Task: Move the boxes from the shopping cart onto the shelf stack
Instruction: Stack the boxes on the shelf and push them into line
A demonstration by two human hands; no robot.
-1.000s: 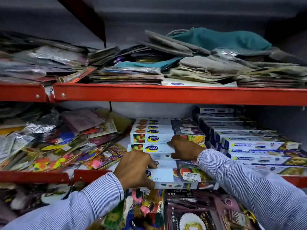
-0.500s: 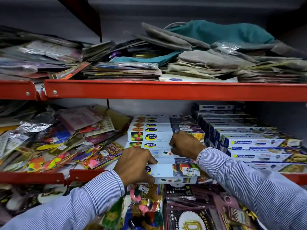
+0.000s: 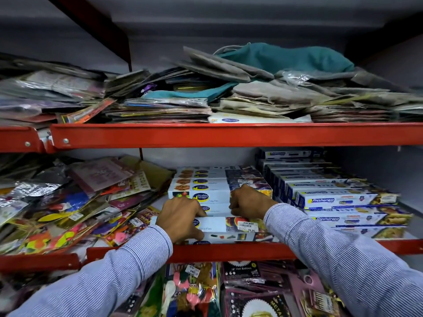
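A stepped stack of white "Healthy wrapp" cling film boxes [image 3: 217, 193] fills the middle of the red shelf [image 3: 229, 251]. The front box [image 3: 229, 225], white with a price sticker, lies on top of the lower front boxes. My left hand [image 3: 180, 219] grips its left end, fingers over the top and thumb on the front face. My right hand [image 3: 248, 200] is curled over its back edge on the right side, pressing against the stack behind. The shopping cart is out of view.
Blue-and-white "Freshwrapp" boxes [image 3: 338, 200] are stacked to the right. Loose coloured party packets [image 3: 68, 202] pile up on the left. The upper shelf [image 3: 229, 133] carries folded bags and packets. Foil balloon packs [image 3: 247, 291] hang below.
Both hands and the front box have moved a little deeper onto the shelf toward the stack. My view has tilted slightly downward.
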